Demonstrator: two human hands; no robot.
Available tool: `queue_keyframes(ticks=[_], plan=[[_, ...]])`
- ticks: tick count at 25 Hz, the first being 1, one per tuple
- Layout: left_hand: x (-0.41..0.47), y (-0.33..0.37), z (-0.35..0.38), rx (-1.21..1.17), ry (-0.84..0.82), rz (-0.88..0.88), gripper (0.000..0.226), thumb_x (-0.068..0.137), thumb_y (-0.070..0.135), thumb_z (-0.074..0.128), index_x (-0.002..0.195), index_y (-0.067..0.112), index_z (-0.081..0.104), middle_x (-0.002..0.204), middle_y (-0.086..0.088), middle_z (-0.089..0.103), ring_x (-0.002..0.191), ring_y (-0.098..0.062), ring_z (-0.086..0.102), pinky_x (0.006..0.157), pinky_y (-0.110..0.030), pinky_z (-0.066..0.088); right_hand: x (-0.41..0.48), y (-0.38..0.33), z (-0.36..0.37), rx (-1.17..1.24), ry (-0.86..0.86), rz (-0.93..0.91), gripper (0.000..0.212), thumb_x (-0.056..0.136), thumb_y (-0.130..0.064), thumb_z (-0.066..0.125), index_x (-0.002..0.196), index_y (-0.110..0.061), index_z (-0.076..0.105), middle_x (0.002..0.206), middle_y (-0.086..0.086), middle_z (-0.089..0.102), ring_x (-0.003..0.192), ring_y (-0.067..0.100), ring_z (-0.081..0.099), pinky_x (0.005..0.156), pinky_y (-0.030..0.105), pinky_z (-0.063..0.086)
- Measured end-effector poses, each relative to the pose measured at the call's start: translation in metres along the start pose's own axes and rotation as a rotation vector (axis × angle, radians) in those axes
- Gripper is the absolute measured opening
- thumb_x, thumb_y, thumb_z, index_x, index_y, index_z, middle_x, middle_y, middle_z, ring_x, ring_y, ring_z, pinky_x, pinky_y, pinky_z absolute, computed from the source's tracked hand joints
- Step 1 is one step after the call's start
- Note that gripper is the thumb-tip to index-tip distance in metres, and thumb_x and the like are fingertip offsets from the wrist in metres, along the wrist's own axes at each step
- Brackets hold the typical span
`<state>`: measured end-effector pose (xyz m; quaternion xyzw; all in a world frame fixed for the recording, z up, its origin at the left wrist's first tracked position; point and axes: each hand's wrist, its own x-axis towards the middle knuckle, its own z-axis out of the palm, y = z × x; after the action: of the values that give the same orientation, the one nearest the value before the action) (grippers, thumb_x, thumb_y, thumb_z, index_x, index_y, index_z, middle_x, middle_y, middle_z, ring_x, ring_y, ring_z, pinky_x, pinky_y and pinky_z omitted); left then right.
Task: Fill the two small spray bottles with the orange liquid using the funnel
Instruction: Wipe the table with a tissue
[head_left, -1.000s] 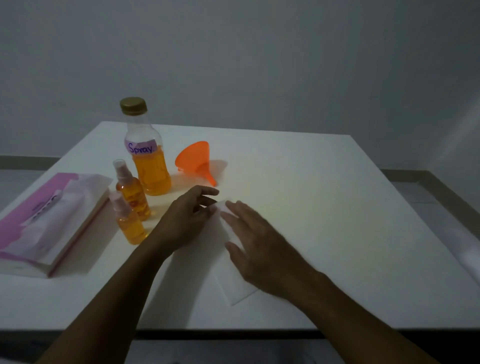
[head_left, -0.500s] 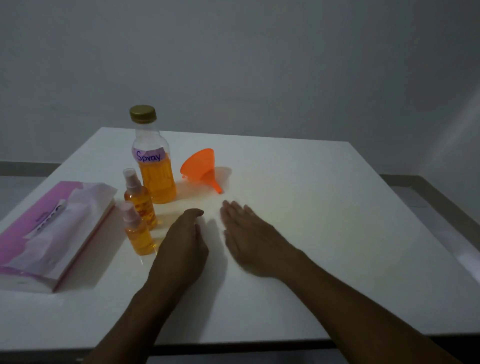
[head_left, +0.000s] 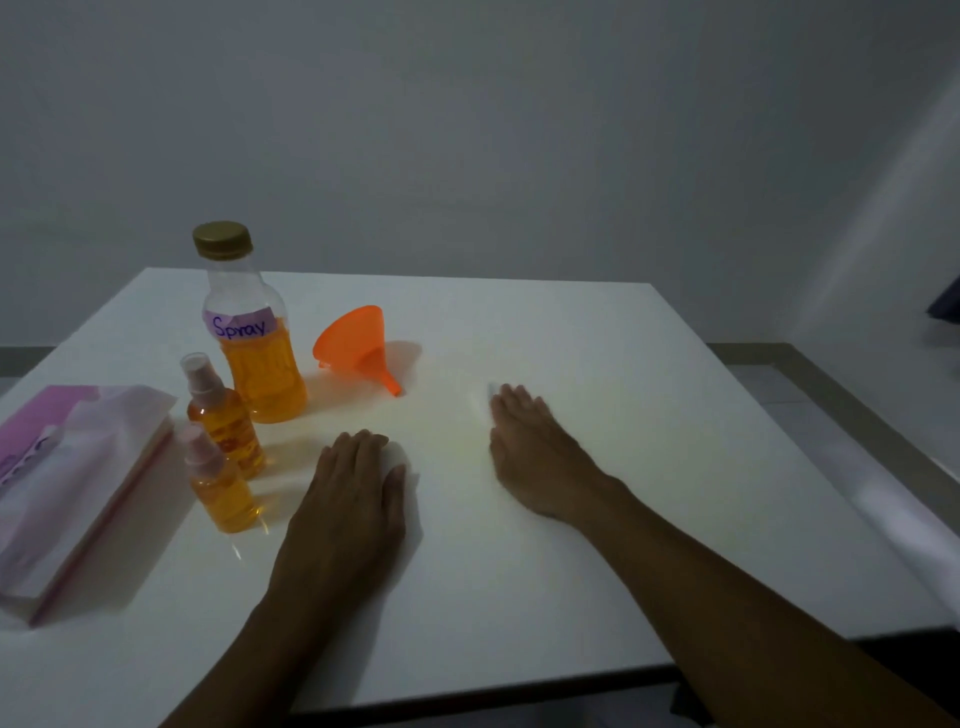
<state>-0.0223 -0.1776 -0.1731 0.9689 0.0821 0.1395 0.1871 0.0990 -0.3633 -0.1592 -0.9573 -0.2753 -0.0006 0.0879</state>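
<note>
Left hand (head_left: 353, 499): palm down on the white table (head_left: 649, 519), fingers laid out flat and together, gripping nothing. Right hand (head_left: 540, 457): also flat on the table, fingers extended, nothing held; the hands are apart.

Left edge: pink tissue box (head_left: 78, 493), print too blurred to read. Beside it stand the near spray bottle (head_left: 221, 493) and, just behind, the far spray bottle (head_left: 226, 426), both upright, capped and holding orange liquid.

Behind them: large bottle (head_left: 257, 364), gold cap, purple label (head_left: 240, 325) handwritten "Spray.", roughly half full of orange liquid. To its right the orange funnel (head_left: 356, 340) lies on its side, spout pointing toward the near edge.
</note>
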Motion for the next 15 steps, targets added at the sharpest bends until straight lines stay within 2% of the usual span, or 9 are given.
queue_keyframes(ticks=[3,5,7,9,12,14,15], plan=[[0.001,-0.002,0.001,0.001,0.011,0.027,0.033,0.098,0.035,0.029,0.106,0.012,0.051,0.103,-0.006,0.051,0.095,-0.024,0.048,0.09,-0.042,0.046,-0.005,0.001,0.002,0.066,0.007,-0.14,0.057,0.104,-0.01,0.029,0.159,-0.011,0.014,0.168,0.007,0.013,0.156,0.018,0.005,0.126,0.033,0.001],[0.001,0.0,0.001,0.005,-0.012,0.007,0.036,0.1,0.035,0.03,0.11,0.011,0.054,0.11,-0.006,0.05,0.101,-0.023,0.047,0.093,-0.043,0.045,-0.008,0.026,-0.006,0.14,-0.028,-0.144,0.074,0.092,0.008,0.034,0.159,-0.014,0.016,0.168,0.002,0.012,0.155,0.013,0.006,0.124,0.025,-0.004],[0.0,-0.001,0.001,0.025,-0.059,-0.001,0.037,0.1,0.035,0.029,0.112,0.011,0.054,0.111,-0.005,0.048,0.103,-0.023,0.046,0.094,-0.044,0.043,-0.012,0.058,-0.019,0.125,-0.053,-0.104,0.085,0.083,0.017,0.036,0.159,-0.012,0.014,0.168,0.004,0.007,0.156,0.016,0.003,0.12,0.021,-0.01],[0.001,-0.001,0.0,0.026,-0.09,-0.011,0.037,0.1,0.036,0.027,0.111,0.012,0.052,0.109,-0.004,0.047,0.102,-0.023,0.045,0.094,-0.042,0.042,-0.014,0.084,-0.033,0.064,-0.062,0.049,0.081,0.087,0.017,0.034,0.159,-0.009,0.008,0.168,0.008,0.003,0.156,0.022,0.0,0.122,0.027,-0.009],[0.001,-0.001,0.003,-0.006,-0.08,-0.045,0.041,0.101,0.035,0.027,0.119,0.009,0.053,0.117,-0.006,0.047,0.11,-0.026,0.046,0.099,-0.039,0.039,0.006,0.095,-0.034,-0.02,-0.035,0.322,0.071,0.094,0.012,0.03,0.158,-0.004,0.006,0.167,0.016,0.004,0.155,0.031,-0.001,0.125,0.04,-0.001],[0.002,0.0,0.004,-0.011,-0.092,-0.031,0.042,0.101,0.034,0.025,0.118,0.008,0.054,0.116,-0.006,0.048,0.108,-0.026,0.046,0.098,-0.038,0.039,0.022,0.064,-0.024,0.005,-0.04,0.281,0.071,0.093,0.009,0.032,0.157,0.0,0.005,0.167,0.02,0.003,0.155,0.034,0.0,0.125,0.042,0.001],[0.003,0.0,0.004,-0.053,-0.04,-0.031,0.039,0.1,0.033,0.026,0.114,0.009,0.054,0.113,-0.006,0.049,0.104,-0.025,0.047,0.095,-0.039,0.042,0.024,0.04,-0.016,0.039,-0.06,0.171,0.074,0.091,0.011,0.035,0.157,0.0,0.004,0.166,0.021,0.001,0.155,0.034,-0.001,0.124,0.041,0.0]])
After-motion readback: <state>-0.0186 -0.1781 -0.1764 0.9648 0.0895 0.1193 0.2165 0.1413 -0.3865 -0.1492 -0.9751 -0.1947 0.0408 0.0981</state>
